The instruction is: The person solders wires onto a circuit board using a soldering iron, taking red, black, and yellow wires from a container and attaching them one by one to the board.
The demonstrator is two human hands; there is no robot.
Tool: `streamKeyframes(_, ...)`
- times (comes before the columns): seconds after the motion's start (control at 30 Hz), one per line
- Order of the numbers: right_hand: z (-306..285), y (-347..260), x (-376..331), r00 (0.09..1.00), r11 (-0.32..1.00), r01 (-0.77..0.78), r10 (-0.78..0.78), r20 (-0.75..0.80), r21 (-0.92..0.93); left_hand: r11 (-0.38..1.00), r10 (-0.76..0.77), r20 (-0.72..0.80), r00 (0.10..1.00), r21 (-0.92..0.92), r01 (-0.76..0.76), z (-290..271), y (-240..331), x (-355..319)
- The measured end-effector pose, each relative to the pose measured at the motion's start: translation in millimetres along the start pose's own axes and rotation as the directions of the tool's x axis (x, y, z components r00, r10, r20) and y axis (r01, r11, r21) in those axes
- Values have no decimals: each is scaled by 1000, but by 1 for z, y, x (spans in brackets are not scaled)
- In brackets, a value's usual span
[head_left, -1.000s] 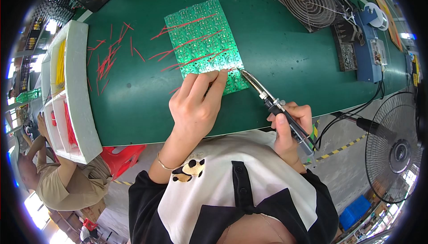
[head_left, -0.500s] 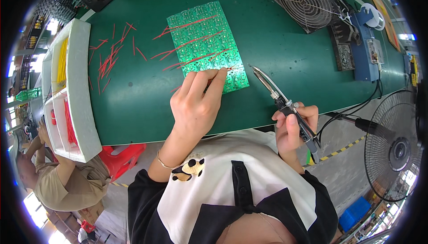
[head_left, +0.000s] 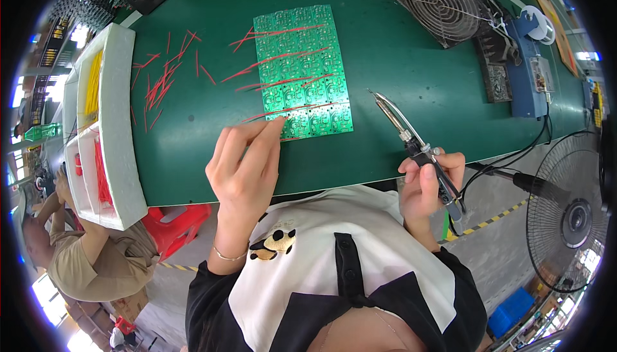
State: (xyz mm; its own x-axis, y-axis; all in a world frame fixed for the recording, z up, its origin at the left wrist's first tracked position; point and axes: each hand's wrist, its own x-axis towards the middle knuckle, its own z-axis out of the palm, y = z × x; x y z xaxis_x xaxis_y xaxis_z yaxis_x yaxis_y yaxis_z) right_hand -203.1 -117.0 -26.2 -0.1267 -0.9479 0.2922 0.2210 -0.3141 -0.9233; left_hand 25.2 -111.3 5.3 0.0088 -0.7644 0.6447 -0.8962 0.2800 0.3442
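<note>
A green circuit board panel [head_left: 328,63] lies on the green table, with several thin red wires [head_left: 283,57] laid across it in rows, their ends sticking out past its left edge. At the panel's lower left corner is my left hand [head_left: 244,165], fingers bent and closed together, fingertips touching the corner. Whatever lies between those fingertips is hidden; a short red wire shows beside them. My right hand [head_left: 427,181] grips a soldering iron [head_left: 418,153] with a thin curved metal tube along it. Its tip points up and left, off the panel's right edge and apart from it.
Loose red wires [head_left: 164,79] are scattered left of the panel. A white foam tray [head_left: 122,127] at the left edge holds yellow and red wires. At the back right stand a small fan [head_left: 440,1] and a blue device [head_left: 524,69] with a solder spool. A co-worker [head_left: 103,255] sits at left.
The panel has turned slightly clockwise and now sits straighter. My left hand has moved left and down from its lower middle to its corner. The soldering iron has shifted slightly right.
</note>
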Motion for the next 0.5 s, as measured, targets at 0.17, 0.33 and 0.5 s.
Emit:
streamKeyframes(0.17,3,-7,-15,993,995,-81,76,85,59,994,75,48,996,-77,-71,7,-2,-13)
streamKeyframes(0.33,10,-2,-26,993,993,-75,83,89,-92,989,104,42,994,-113,-99,18,-6,-13)
streamKeyframes(0.5,-5,-2,-32,977,990,-141,141,160,-11,975,215,89,972,-76,-209,17,-4,-11)
